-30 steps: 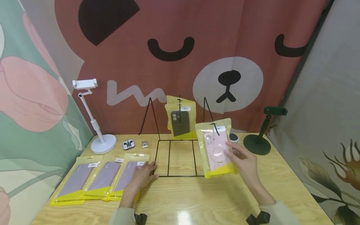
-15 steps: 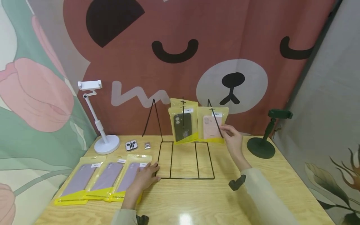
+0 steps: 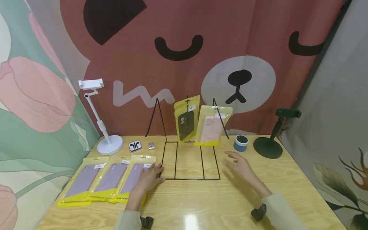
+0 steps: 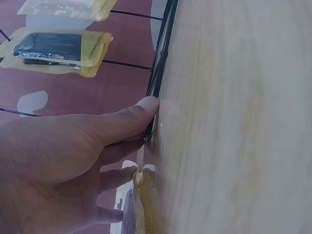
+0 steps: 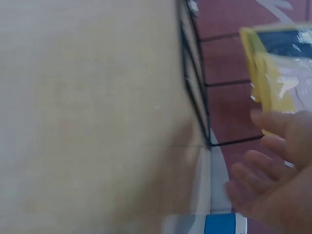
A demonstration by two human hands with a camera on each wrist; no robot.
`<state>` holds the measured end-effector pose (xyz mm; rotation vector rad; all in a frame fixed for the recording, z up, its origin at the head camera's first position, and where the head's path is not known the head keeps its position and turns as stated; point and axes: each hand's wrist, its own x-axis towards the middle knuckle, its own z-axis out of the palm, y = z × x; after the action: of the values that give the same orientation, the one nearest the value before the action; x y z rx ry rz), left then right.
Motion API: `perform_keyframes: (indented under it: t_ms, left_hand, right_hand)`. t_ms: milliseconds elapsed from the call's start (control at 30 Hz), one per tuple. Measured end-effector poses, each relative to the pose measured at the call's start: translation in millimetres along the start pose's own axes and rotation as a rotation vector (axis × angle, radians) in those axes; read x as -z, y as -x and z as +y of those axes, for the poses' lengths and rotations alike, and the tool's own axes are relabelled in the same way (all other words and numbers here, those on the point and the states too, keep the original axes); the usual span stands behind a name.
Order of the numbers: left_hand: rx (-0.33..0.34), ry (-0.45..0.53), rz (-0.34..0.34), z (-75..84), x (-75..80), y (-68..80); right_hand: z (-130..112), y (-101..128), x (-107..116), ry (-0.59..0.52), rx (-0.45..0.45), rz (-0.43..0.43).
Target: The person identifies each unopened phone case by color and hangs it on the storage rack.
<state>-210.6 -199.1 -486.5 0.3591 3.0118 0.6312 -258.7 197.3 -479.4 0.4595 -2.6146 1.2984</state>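
A black wire display rack (image 3: pixel 174 159) stands on the table. From its middle hook hangs a yellow-edged pouch with a dark phone case (image 3: pixel 186 123). On the right hook hangs a pouch with a pink phone case (image 3: pixel 210 127), slightly tilted. My left hand (image 3: pixel 148 180) holds the rack's front left corner between thumb and index finger, seen closely in the left wrist view. Beside it lie three overlapping pouches with purple phone cases (image 3: pixel 133 179). My right hand (image 3: pixel 240 166) is in the air right of the rack, fingers loosely bent, holding nothing.
A white phone stand (image 3: pixel 110 145) is at the back left, near an earphone case (image 3: pixel 135 146) and a small silver square item (image 3: pixel 151 146). A round blue-and-white container (image 3: pixel 241 143) and a dark green phone stand (image 3: pixel 268 147) stand at the back right.
My right hand brought the pink-case pouch onto the right hook, let it go, and moved down toward me. Both hanging pouches have turned a little. My left hand stays at the rack's corner.
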Motion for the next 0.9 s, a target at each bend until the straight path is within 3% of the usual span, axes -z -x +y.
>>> perform_keyframes:
  t_ms: [67,133,300,433,733,833,900]
  left_hand:
    - [0.004,0.004,0.005,-0.7,0.5,-0.1]
    - [0.009,0.006,0.011,-1.5,0.9,0.0]
    - [0.017,0.003,0.007,-3.3,0.4,2.7]
    - [0.015,0.002,0.005,-4.0,-1.6,5.7]
    - [-0.021,-0.023,0.036,3.9,-1.6,2.9]
    - [-0.065,-0.004,0.070,11.4,13.9,5.7]
    - [-0.076,0.020,0.097,8.0,30.8,10.1]
  right_hand:
    - [-1,8,-5,0.060,0.030,-0.150]
    - [-2,12,-10,0.105,0.063,-0.247]
    - [2,10,-20,0.220,0.178,-0.341]
    - [5,5,-27,0.252,0.162,-0.406]
    - [12,5,-25,0.297,0.142,-0.427]
    - [16,6,-25,0.289,0.136,-0.419]
    - [16,7,-26,0.271,0.129,-0.416]
